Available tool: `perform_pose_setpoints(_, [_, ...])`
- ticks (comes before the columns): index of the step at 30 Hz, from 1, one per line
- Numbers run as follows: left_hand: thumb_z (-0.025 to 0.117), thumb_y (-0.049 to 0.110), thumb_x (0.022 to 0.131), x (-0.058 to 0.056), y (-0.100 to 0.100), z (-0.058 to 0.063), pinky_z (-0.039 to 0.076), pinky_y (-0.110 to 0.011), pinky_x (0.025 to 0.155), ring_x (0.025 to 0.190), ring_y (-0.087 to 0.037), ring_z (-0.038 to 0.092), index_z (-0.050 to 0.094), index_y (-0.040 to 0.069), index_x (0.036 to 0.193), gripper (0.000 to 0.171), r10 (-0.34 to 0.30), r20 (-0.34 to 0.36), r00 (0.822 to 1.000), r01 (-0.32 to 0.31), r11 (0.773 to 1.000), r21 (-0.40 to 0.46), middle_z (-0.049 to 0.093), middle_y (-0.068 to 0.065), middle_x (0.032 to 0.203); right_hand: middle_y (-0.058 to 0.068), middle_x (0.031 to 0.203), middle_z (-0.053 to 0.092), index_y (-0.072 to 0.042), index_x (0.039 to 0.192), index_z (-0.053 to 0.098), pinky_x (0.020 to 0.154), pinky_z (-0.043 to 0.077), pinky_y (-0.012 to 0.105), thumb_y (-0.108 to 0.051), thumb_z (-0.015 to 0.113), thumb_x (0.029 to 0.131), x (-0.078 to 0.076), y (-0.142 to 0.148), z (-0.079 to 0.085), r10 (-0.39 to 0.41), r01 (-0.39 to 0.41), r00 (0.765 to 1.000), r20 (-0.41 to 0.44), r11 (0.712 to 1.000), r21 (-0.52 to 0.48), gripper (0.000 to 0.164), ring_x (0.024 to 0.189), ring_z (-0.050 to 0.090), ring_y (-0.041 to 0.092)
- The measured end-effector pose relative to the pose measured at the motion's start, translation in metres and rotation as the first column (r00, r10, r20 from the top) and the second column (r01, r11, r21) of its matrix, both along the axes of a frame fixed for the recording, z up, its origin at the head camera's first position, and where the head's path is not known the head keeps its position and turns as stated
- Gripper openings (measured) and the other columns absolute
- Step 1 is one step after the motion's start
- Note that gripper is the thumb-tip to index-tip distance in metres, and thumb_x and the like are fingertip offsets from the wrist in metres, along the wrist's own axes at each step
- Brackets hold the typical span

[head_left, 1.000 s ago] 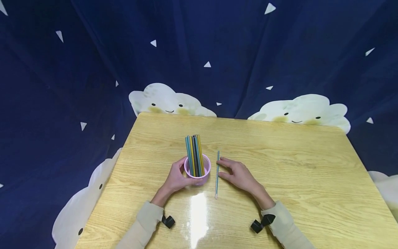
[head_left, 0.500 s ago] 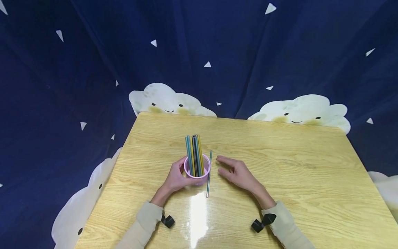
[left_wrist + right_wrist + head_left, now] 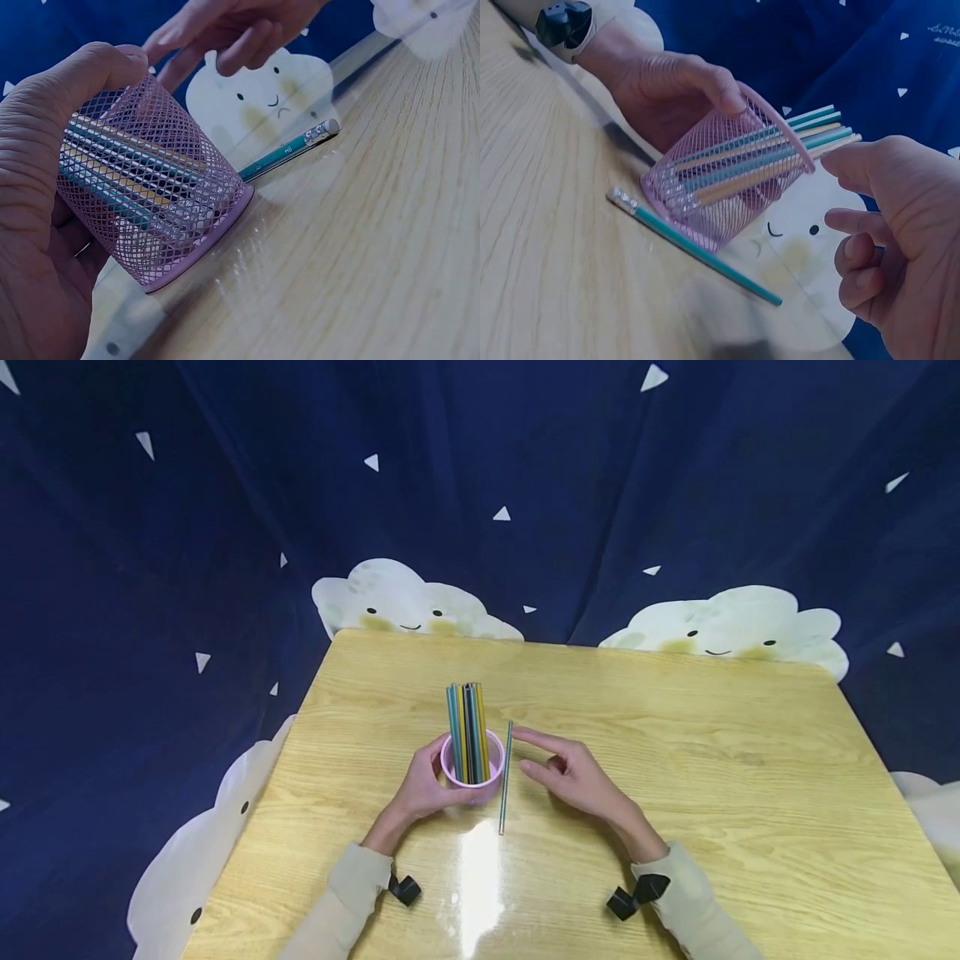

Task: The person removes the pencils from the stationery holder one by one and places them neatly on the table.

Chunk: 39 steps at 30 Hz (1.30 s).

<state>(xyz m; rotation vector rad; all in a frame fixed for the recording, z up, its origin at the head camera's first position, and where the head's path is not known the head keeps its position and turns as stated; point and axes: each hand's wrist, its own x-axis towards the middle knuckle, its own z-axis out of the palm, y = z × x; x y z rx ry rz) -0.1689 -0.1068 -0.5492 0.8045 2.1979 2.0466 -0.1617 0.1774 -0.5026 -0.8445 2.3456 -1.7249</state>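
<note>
Mesh cup [image 3: 169, 199] held, green pencil [image 3: 703, 255] beside it
Left hand [image 3: 420, 787] grips the cup, likely to stop it tipping; right hand [image 3: 579, 779], grasping nothing, is right of the cup beyond the pencil.

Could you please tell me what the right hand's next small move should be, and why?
I'd suggest the right hand pinch the loose green pencil: it lies on the table beside the pink mesh cup, which the left hand holds with other pencils inside, and the right hand is close by.
</note>
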Motion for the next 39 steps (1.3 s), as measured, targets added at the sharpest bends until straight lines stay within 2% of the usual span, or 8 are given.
perform_pose_setpoints(5, [0.095, 0.003, 0.064, 0.001, -0.001, -0.001, 0.057, -0.036, 0.101, 0.113, -0.028, 0.068, 0.061, 0.001, 0.138, 0.081, -0.001, -0.008, 1.000, 0.001, 1.000, -0.006, 0.070, -0.018, 0.125, 0.011, 0.150, 0.060, -0.012, 0.145, 0.063, 0.038, 0.033, 0.021, -0.012, 0.070, 0.101, -0.004, -0.010, 0.006, 0.021, -0.020, 0.999, -0.033, 1.000, 0.013, 0.045, 0.045, 0.032, 0.002])
perform_pose_setpoints(12, [0.093, 0.007, 0.068, 0.002, -0.001, -0.001, 0.055, -0.037, 0.104, 0.115, -0.028, 0.067, 0.060, 0.003, 0.141, 0.080, -0.001, 0.000, 1.000, 0.001, 1.000, 0.008, 0.070, -0.017, 0.129, 0.012, 0.151, 0.058, -0.007, 0.144, 0.063, 0.041, 0.032, 0.021, -0.008, 0.070, 0.100, -0.012, -0.025, 0.016, 0.068, -0.068, 0.997, -0.048, 0.998, 0.004, 0.045, 0.048, 0.031, 0.005])
perform_pose_setpoints(19, [0.094, 0.008, 0.069, 0.004, -0.002, -0.002, 0.056, -0.038, 0.102, 0.114, -0.027, 0.067, 0.059, 0.004, 0.142, 0.082, 0.013, 0.004, 1.000, -0.013, 1.000, -0.004, 0.070, -0.016, 0.128, 0.010, 0.154, 0.056, -0.013, 0.142, 0.066, 0.047, 0.039, 0.022, -0.012, 0.069, 0.101, -0.019, -0.040, 0.015, 0.101, -0.098, 0.993, -0.065, 0.994, 0.050, 0.041, 0.057, 0.038, 0.007])
perform_pose_setpoints(23, [0.095, 0.009, 0.069, 0.003, -0.003, -0.002, 0.057, -0.039, 0.101, 0.114, -0.028, 0.067, 0.058, 0.004, 0.144, 0.083, 0.008, -0.006, 1.000, -0.008, 1.000, -0.005, 0.070, -0.016, 0.129, 0.009, 0.151, 0.059, -0.016, 0.144, 0.064, 0.045, 0.038, 0.023, -0.013, 0.069, 0.101, -0.021, -0.045, 0.014, 0.104, -0.100, 0.992, -0.072, 0.993, 0.055, 0.043, 0.054, 0.037, 0.006])
perform_pose_setpoints(31, [0.094, 0.004, 0.068, 0.004, 0.000, -0.001, 0.057, -0.038, 0.102, 0.114, -0.028, 0.067, 0.059, 0.002, 0.142, 0.083, -0.004, -0.008, 1.000, 0.004, 1.000, 0.015, 0.070, -0.017, 0.129, 0.007, 0.123, 0.070, -0.016, 0.148, 0.060, 0.041, 0.033, 0.020, -0.011, 0.069, 0.101, -0.025, -0.048, 0.015, 0.108, -0.106, 0.992, -0.058, 0.994, 0.034, 0.048, 0.046, 0.036, 0.006])
perform_pose_setpoints(33, [0.094, 0.003, 0.067, 0.004, 0.001, 0.000, 0.057, -0.038, 0.101, 0.114, -0.027, 0.067, 0.059, 0.001, 0.142, 0.083, -0.004, -0.004, 1.000, 0.004, 1.000, 0.018, 0.070, -0.017, 0.129, 0.009, 0.109, 0.071, -0.015, 0.147, 0.061, 0.040, 0.032, 0.020, -0.011, 0.070, 0.100, -0.024, -0.048, 0.016, 0.105, -0.104, 0.993, -0.052, 0.994, 0.032, 0.048, 0.045, 0.036, 0.006])
perform_pose_setpoints(35, [0.093, 0.002, 0.067, 0.004, 0.001, 0.001, 0.057, -0.038, 0.101, 0.114, -0.027, 0.067, 0.059, 0.000, 0.141, 0.082, -0.004, -0.006, 1.000, 0.004, 1.000, 0.019, 0.069, -0.018, 0.128, 0.007, 0.097, 0.069, -0.014, 0.146, 0.062, 0.040, 0.031, 0.020, -0.011, 0.070, 0.100, -0.024, -0.048, 0.016, 0.099, -0.097, 0.994, -0.047, 0.995, 0.029, 0.047, 0.045, 0.036, 0.006])
perform_pose_setpoints(39, [0.093, 0.002, 0.067, 0.003, 0.000, 0.001, 0.057, -0.038, 0.101, 0.113, -0.029, 0.067, 0.059, -0.001, 0.141, 0.082, -0.011, -0.005, 1.000, 0.012, 1.000, 0.014, 0.069, -0.019, 0.128, 0.001, 0.067, 0.049, -0.012, 0.142, 0.065, 0.040, 0.031, 0.020, -0.012, 0.071, 0.100, -0.023, -0.046, 0.016, 0.078, -0.076, 0.996, -0.046, 0.997, 0.030, 0.043, 0.045, 0.035, 0.004])
